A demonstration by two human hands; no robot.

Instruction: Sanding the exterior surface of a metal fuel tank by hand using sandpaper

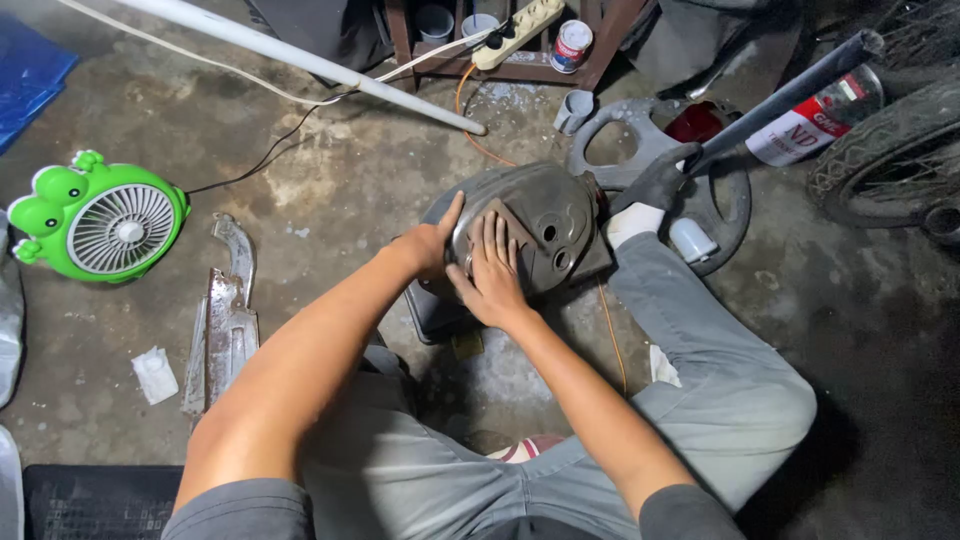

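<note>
A rounded grey metal cover [545, 215] with two round holes rests on a dark block on the concrete floor in front of my knees. My left hand [432, 245] grips its left rim, thumb up along the edge. My right hand [492, 275] lies flat on its top face, fingers spread and pressing on a brownish patch, possibly a piece of sandpaper. Both forearms reach forward over my grey trousers.
A green frog-shaped fan [100, 220] stands at left. A bent metal strip [225, 320] lies near it. A white pipe [300, 55], power strip [520, 30], small tin [572, 45], grey bar [790, 95], plastic bottle [815, 120] and tyre [890, 160] crowd the far side.
</note>
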